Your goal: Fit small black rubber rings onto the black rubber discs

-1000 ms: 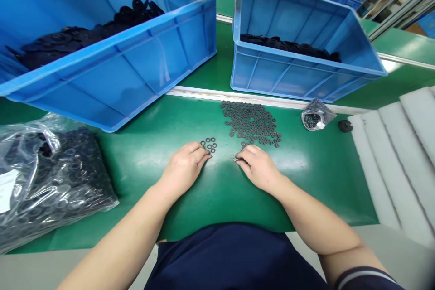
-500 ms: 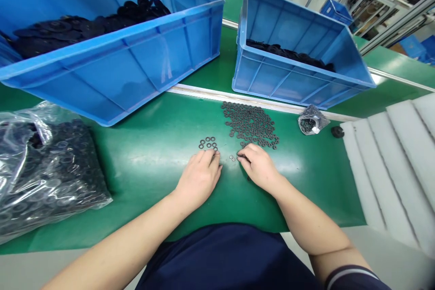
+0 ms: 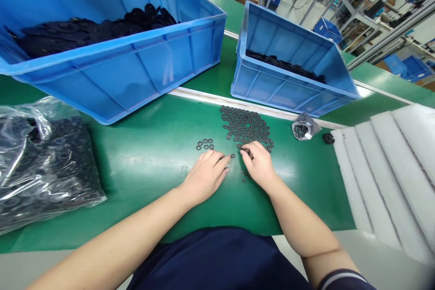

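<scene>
My left hand (image 3: 205,176) rests low over the green table, its fingertips beside a dark ring (image 3: 233,156) and a small pale ring (image 3: 229,161). Whether it holds anything is hidden. My right hand (image 3: 257,163) has thumb and forefinger drawn together at the lower edge of a spread of small dark rings (image 3: 246,124); what they hold, if anything, is too small to name. Several dark rings (image 3: 205,141) lie beyond my left hand. A few more rings (image 3: 243,172) lie beside and partly under my right hand.
Large blue bins with black parts stand at the back left (image 3: 136,63) and back right (image 3: 285,86). A clear bag of rings (image 3: 50,167) sits on the left. On the right are a small open bag (image 3: 301,130), a black roll (image 3: 328,138) and white foam sheets (image 3: 384,181).
My left hand has moved right, toward the small rings. A dark ring now shows between my hands. Rings near my right hand are uncovered. The camera view has shifted slightly.
</scene>
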A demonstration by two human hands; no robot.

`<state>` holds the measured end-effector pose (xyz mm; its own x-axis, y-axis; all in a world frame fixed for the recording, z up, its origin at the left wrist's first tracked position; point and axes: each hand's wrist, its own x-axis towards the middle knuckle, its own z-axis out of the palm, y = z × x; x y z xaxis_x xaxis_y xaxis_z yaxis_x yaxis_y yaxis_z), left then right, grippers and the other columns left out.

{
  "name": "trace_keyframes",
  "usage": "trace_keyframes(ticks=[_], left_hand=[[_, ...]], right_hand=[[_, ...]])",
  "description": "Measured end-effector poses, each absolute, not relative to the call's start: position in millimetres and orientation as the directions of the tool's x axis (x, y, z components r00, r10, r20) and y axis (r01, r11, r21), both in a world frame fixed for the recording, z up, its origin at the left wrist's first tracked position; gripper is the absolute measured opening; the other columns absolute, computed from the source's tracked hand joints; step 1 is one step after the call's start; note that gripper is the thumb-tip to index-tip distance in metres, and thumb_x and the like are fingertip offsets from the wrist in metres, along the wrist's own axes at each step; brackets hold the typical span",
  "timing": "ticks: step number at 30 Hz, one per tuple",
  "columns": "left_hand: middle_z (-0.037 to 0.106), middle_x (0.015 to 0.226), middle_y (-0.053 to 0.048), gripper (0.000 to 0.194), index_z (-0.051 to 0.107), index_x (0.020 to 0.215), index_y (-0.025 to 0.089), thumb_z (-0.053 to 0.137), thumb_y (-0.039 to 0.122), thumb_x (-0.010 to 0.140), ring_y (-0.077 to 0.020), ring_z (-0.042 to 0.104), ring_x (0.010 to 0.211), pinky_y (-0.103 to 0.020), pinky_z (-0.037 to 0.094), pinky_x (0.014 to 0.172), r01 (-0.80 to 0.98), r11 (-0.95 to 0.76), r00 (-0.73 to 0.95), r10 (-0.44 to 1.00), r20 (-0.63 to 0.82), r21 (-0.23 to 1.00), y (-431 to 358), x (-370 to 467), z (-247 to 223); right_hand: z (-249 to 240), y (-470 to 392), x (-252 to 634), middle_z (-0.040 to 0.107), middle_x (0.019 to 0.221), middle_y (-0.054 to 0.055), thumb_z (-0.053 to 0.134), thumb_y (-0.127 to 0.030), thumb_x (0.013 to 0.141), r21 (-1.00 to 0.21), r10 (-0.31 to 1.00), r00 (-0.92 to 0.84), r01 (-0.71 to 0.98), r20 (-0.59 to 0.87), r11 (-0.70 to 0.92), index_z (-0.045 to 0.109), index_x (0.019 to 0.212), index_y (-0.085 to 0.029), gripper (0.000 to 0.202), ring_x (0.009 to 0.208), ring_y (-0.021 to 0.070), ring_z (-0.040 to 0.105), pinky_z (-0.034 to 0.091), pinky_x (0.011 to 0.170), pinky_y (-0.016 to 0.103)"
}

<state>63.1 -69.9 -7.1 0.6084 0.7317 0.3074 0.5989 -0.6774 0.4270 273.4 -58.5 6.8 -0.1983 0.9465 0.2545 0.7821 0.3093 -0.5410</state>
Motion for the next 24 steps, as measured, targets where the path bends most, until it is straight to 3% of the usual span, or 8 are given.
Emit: trace_keyframes(ticks=[5,11,16,24], left_hand=[[0.057,0.089,-0.009,0.029,0.067,0.108,0.016,0.041,0.023,0.099,-0.0215,0.049,0.081,-0.034,0.046,0.073,0.664,-0.659,0.604,0.751,0.267,0.354,-68,66,-9],[0.059,0.089,-0.008,0.023,0.065,0.091,0.016,0.043,0.020,0.098,-0.0208,0.055,0.085,-0.033,0.050,0.078,0.718,-0.581,0.534,0.813,0.231,0.384,-71,51,-6],[0.060,0.081,-0.008,0.021,0.063,0.083,0.014,0.045,0.014,0.095,-0.0210,0.059,0.076,-0.033,0.052,0.074,0.768,-0.537,0.490,0.844,0.218,0.350,-66,34,-2],[0.066,0.086,-0.009,0.017,0.064,0.097,0.014,0.047,0.016,0.094,-0.0200,0.064,0.079,-0.032,0.053,0.076,0.726,-0.466,0.393,0.885,0.252,0.505,-52,21,-5]], right_hand=[[8,-60,269,0.066,0.093,0.007,0.053,-0.023,0.094,-0.546,0.942,-0.235,0.770,0.240,0.332,0.067,0.097,-0.020,0.014,0.085,0.0190,0.062,0.051,0.080,0.032],[18,-49,246,0.065,0.090,0.007,0.054,-0.021,0.095,-0.443,0.896,-0.404,0.780,0.182,0.442,0.068,0.094,-0.020,0.014,0.089,0.0210,0.058,0.048,0.086,0.035],[22,-28,218,0.066,0.093,0.007,0.056,-0.020,0.095,-0.380,0.868,-0.487,0.789,0.091,0.483,0.069,0.096,-0.018,0.014,0.090,0.0207,0.056,0.047,0.087,0.034],[13,-19,202,0.066,0.094,0.009,0.056,-0.019,0.094,-0.329,0.859,-0.510,0.803,0.052,0.497,0.070,0.098,-0.016,0.015,0.092,0.0218,0.056,0.046,0.090,0.035]])
